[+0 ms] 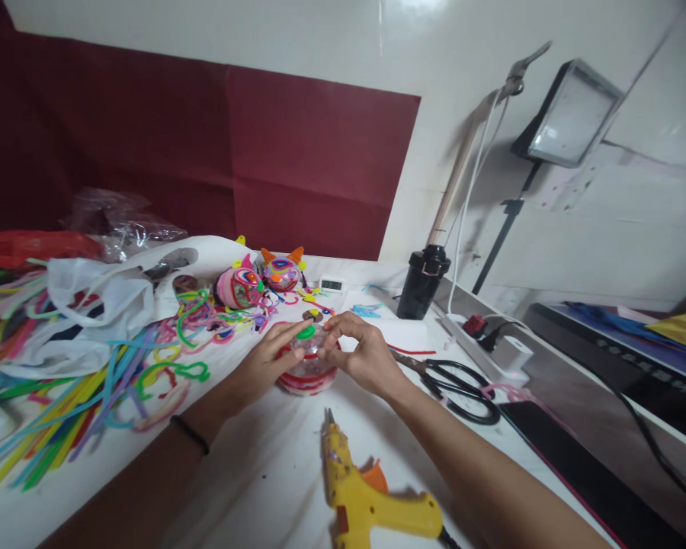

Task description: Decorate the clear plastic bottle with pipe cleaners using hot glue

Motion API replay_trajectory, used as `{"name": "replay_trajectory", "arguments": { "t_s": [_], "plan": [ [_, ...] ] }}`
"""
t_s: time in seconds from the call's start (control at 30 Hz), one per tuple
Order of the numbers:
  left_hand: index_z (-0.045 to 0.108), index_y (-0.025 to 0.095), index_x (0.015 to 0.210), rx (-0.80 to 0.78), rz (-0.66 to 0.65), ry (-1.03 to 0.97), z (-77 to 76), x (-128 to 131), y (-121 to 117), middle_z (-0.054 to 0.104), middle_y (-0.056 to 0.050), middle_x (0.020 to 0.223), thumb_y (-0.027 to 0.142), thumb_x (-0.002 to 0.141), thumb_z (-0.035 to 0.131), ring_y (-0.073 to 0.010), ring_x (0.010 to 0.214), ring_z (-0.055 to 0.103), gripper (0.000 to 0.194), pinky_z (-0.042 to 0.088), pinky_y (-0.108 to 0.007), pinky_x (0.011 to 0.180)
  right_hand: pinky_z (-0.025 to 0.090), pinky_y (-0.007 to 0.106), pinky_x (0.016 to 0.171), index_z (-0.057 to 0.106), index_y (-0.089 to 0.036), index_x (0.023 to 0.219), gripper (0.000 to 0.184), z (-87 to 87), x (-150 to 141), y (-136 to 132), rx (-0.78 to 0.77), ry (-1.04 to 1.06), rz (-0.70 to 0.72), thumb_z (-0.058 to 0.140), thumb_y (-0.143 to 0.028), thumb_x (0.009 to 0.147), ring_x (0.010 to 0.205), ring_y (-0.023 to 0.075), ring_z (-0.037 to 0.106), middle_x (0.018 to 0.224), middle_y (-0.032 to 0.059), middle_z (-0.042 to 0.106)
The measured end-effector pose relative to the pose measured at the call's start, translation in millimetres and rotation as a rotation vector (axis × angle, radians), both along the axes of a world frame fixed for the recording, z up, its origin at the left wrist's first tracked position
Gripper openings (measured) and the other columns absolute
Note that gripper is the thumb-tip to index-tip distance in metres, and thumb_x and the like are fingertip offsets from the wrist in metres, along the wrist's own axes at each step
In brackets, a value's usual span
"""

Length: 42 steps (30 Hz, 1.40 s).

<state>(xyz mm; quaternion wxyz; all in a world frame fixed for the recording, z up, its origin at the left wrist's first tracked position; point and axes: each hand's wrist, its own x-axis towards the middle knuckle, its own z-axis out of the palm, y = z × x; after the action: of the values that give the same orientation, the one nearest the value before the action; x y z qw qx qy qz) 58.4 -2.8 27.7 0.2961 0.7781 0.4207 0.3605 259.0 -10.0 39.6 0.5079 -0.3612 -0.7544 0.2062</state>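
A round clear plastic craft piece (307, 383) wrapped in red and white pipe cleaner bands stands on the white table between my hands. On its upper side sits a green round bit (306, 333). My left hand (266, 362) steadies it from the left, thumb and fingers closed against its top beside the green bit. From the right, my right hand (363, 354) has thumb and fingertips bent together at the upper edge of the same piece. Whether something small lies between those right fingertips is hidden. A yellow glue gun (357, 488) lies nearest to me, nozzle pointing toward the piece.
Loose colourful pipe cleaners (74, 396) spread over the left side. Two decorated animal-like balls (283, 272) stand behind, near a small digital clock (331, 284). Right are black-handled scissors (457, 385), a black bottle (423, 282), a power strip (485, 347) and a phone-like black slab (572, 465).
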Motion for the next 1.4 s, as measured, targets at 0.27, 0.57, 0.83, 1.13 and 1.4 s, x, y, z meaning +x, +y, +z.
{"name": "replay_trajectory", "arguments": {
  "t_s": [0.27, 0.57, 0.83, 1.13, 1.4],
  "plan": [
    [0.042, 0.022, 0.147, -0.085, -0.023, -0.090, -2.1, -2.7, 0.3, 0.045, -0.005, 0.151, 0.041, 0.088, 0.050, -0.0276, 0.146, 0.028, 0.063, 0.024, -0.038, 0.120, 0.047, 0.036, 0.089, 0.071, -0.020, 0.062, 0.012, 2.9, 2.3, 4.5, -0.086, 0.001, -0.015, 0.078, -0.011, 0.064, 0.095, 0.0223, 0.064, 0.090, 0.0054, 0.067],
    [0.045, 0.019, 0.146, -0.183, -0.013, -0.151, -1.8, -5.1, 0.9, 0.044, -0.005, 0.153, 0.040, 0.085, 0.054, -0.0284, 0.148, 0.025, 0.065, 0.022, -0.038, 0.121, 0.047, 0.035, 0.085, 0.073, -0.019, 0.059, 0.014, 16.3, 4.2, 10.5, -0.187, -0.055, 0.004, 0.079, -0.007, 0.061, 0.086, 0.0196, 0.064, 0.088, 0.0038, 0.066],
    [0.044, 0.023, 0.147, -0.224, 0.000, -0.184, -3.5, -6.4, 1.1, 0.035, -0.003, 0.159, 0.041, 0.087, 0.054, -0.0276, 0.149, 0.022, 0.063, 0.017, -0.042, 0.122, 0.047, 0.032, 0.083, 0.072, -0.018, 0.056, 0.013, 28.7, 8.9, 18.7, -0.256, -0.080, 0.071, 0.080, -0.007, 0.057, 0.084, 0.0186, 0.063, 0.082, 0.0024, 0.067],
    [0.041, 0.022, 0.148, -0.266, 0.033, -0.164, -3.4, -7.8, 2.7, 0.026, -0.004, 0.162, 0.048, 0.087, 0.054, -0.0294, 0.151, 0.014, 0.068, 0.013, -0.048, 0.121, 0.047, 0.034, 0.081, 0.072, -0.018, 0.069, 0.019, 25.6, 15.1, 26.2, -0.339, -0.011, 0.105, 0.084, -0.019, 0.055, 0.084, 0.0193, 0.062, 0.083, 0.0013, 0.069],
    [0.039, 0.021, 0.149, -0.273, 0.028, -0.180, -5.6, -7.2, 4.1, 0.026, -0.004, 0.162, 0.051, 0.086, 0.054, -0.0287, 0.150, 0.017, 0.072, 0.018, -0.046, 0.121, 0.048, 0.029, 0.066, 0.069, -0.016, 0.066, 0.027, 19.5, 16.8, 33.1, -0.429, 0.109, 0.181, 0.087, -0.025, 0.047, 0.071, 0.0149, 0.059, 0.075, -0.0002, 0.066]
  ]
}}
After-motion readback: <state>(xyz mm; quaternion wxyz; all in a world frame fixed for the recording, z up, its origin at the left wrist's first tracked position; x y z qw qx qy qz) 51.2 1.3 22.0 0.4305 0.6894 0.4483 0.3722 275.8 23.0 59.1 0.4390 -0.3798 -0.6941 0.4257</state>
